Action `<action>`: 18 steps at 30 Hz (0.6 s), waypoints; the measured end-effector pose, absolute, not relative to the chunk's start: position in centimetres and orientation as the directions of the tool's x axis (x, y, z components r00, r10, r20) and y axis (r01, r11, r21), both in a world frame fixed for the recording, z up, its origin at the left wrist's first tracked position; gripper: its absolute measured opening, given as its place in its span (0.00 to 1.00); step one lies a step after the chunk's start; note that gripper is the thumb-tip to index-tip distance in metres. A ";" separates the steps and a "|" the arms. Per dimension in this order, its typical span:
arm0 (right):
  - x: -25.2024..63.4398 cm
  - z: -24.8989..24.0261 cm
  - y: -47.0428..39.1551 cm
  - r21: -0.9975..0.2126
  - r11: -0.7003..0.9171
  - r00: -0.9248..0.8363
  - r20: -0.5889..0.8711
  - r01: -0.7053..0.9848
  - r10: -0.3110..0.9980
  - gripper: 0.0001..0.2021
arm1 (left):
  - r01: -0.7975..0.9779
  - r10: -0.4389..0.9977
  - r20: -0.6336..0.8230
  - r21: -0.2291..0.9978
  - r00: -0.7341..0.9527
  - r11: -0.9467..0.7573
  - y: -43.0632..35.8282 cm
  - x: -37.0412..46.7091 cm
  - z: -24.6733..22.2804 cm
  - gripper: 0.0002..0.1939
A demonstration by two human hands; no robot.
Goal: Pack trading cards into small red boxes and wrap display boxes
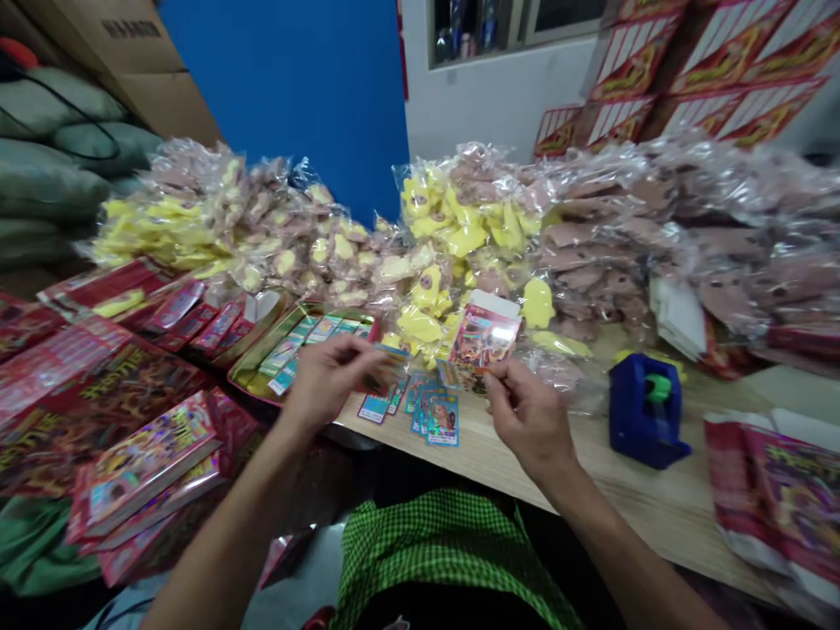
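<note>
My left hand (332, 378) is closed on a card (392, 366), blurred by motion, above the table's front edge. My right hand (525, 420) pinches the lower edge of a small red printed packet (484, 337) whose white flap points up. Another card (450, 374) shows at the packet's lower left; what holds it is unclear. Between and below the hands, several blue-edged cards (443, 420) lie overlapping on the wooden table (564, 455). A gold-lined tin (259, 372) with rows of cards stands left of my left hand.
Bagged yellow and brown pieces (452, 219) are heaped along the back. A blue tape dispenser (647, 411) stands at right, beside red printed packaging (787, 499). Red boxes (154, 455) are stacked at left. More boxes (630, 61) line the back right.
</note>
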State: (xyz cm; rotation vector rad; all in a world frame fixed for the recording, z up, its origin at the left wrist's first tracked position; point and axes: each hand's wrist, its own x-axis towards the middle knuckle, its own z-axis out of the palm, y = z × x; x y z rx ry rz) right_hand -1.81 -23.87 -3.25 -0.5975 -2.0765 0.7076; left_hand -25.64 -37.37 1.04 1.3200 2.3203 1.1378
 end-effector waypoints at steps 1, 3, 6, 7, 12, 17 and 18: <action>-1.8 -2.7 -23.7 -0.761 0.643 -0.559 0.494 0.093 0.666 0.09 | 0.554 0.871 0.177 0.823 -0.458 0.124 -36.2 -23.2 0.8 0.13; -1.5 -2.2 -23.2 -0.852 0.523 -0.607 0.398 0.033 0.687 0.09 | 0.489 0.900 0.258 0.870 -0.350 -0.060 -33.5 -19.2 0.2 0.14; 0.0 -2.2 -22.0 -0.868 0.490 -0.557 0.368 0.081 0.744 0.08 | 0.481 0.901 0.319 0.864 -0.295 -0.148 -28.9 -16.8 -0.4 0.13; 0.7 -2.3 -21.3 -0.862 0.493 -0.512 0.372 0.118 0.774 0.07 | 0.518 0.894 0.334 0.844 -0.299 -0.141 -27.2 -16.9 -0.4 0.12; 4.7 -0.7 -18.4 -0.824 0.505 -0.337 0.413 0.258 0.846 0.11 | 0.770 0.930 0.218 0.630 -0.295 0.097 -19.9 -20.2 -0.3 0.20; 6.9 3.0 -19.2 -0.569 0.688 -0.138 0.717 0.451 0.683 0.09 | 0.768 0.958 0.238 0.640 -0.161 -0.030 -20.9 -20.9 1.7 0.05; 7.0 3.6 -19.7 -0.504 0.727 -0.091 0.790 0.467 0.607 0.08 | 0.761 0.946 0.304 0.638 -0.110 -0.117 -22.1 -20.5 2.4 0.05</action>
